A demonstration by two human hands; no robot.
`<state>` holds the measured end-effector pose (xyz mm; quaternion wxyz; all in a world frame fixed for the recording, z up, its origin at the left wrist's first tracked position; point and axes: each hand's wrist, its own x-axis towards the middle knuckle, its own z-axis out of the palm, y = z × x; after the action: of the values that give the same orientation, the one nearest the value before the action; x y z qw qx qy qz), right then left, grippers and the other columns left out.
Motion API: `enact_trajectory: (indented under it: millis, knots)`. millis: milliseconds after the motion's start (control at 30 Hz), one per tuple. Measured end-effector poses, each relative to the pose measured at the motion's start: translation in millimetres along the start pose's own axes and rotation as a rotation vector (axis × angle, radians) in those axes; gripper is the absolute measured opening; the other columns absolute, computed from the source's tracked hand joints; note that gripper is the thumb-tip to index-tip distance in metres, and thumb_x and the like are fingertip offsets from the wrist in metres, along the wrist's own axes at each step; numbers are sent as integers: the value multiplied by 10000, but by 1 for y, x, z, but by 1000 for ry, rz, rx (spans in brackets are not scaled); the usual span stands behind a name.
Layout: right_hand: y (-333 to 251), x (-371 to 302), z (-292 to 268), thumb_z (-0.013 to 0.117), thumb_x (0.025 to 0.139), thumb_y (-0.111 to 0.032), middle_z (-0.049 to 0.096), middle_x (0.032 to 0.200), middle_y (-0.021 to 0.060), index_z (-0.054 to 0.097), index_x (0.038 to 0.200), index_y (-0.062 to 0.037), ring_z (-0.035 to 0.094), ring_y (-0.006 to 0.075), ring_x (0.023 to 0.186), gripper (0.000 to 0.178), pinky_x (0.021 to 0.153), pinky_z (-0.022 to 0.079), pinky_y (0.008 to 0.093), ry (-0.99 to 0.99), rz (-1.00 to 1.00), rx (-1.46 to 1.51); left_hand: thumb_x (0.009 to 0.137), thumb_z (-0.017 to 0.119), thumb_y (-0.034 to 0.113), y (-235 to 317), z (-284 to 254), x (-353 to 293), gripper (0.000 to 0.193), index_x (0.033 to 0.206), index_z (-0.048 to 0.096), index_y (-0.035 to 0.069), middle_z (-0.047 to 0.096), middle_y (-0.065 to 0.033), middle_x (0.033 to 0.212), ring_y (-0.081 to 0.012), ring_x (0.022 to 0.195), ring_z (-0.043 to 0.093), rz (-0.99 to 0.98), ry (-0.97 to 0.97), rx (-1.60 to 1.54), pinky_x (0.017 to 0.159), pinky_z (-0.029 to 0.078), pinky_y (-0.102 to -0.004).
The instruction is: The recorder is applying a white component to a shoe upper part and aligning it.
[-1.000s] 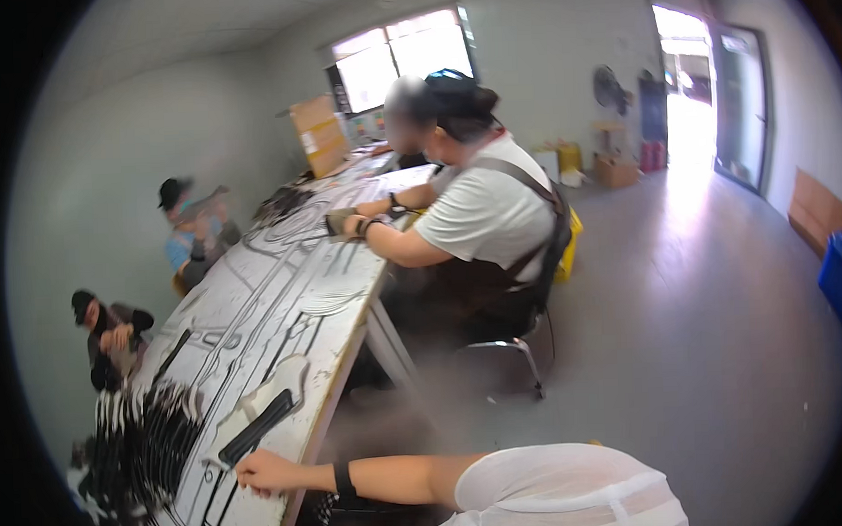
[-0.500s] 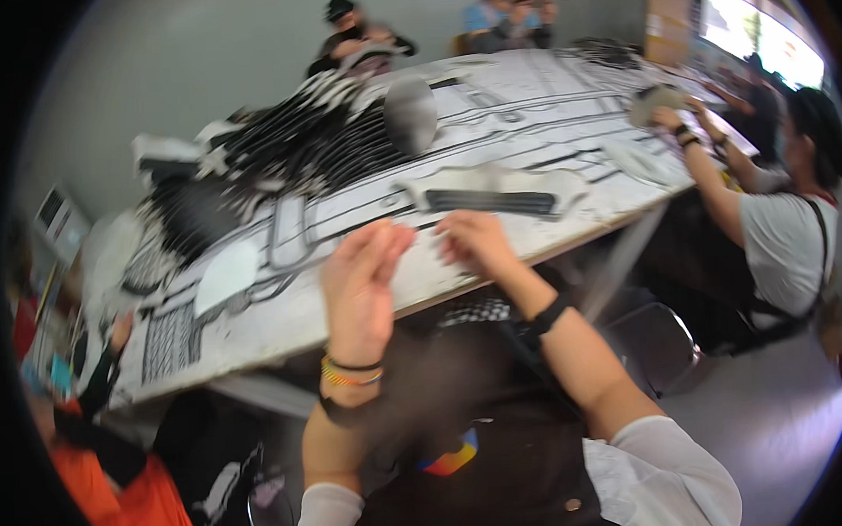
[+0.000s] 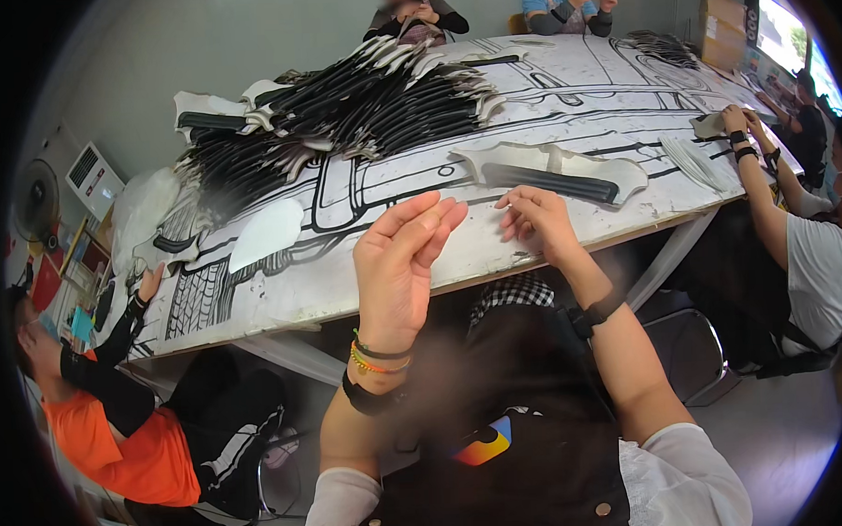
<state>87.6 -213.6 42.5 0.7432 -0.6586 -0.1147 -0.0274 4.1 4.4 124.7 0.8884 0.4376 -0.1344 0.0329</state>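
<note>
Semi-gloss black strip point(image 3: 550, 183), matt pale backing point(image 3: 580, 163) (cloth-like by look), scuffed white tabletop point(image 3: 333, 271), shiny metal chair frame point(image 3: 722, 354)

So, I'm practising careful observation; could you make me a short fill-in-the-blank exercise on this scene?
1. The left hand has a colourful bracelet around its ____.
2. Near the right hand lies a long strip coloured ____.
3. The person in orange sits on the picture's ____ side.
4. The flat sheet is coloured ____.

Missing words: wrist; black; left; white.

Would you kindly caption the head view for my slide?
Left hand and right hand raised at a patterned table, near a black-and-pale piece and a heaped pile.
</note>
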Motion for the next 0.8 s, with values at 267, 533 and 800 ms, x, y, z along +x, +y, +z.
enact_trajectory:
  millis: [267,533,800]
  knots:
    - [1,0,0,539,953,-220,664,742,59,696,941,-14,637,111,602,260,546,412,205,2,-2,12,881,622,-62,6,1,-6,313,1189,576,-91,661,-217,1162,-304,1115,655,45,-64,62,916,568,-256]
    - [-4,-4,6,562,916,-175,677,950,77,698,950,-54,648,178,686,184,653,494,273,186,-236,-640,844,654,-85,9,-12,-12,316,1152,593,-56,682,-177,1115,-241,1012,683,111,-80,229,901,546,-306]
    - [24,25,-1,613,834,-214,592,1247,146,703,930,-49,585,304,1046,211,769,539,426,226,-557,-1373,866,709,91,42,-77,4,174,1013,675,5,714,-72,903,-139,764,662,217,264,517,695,480,-233]
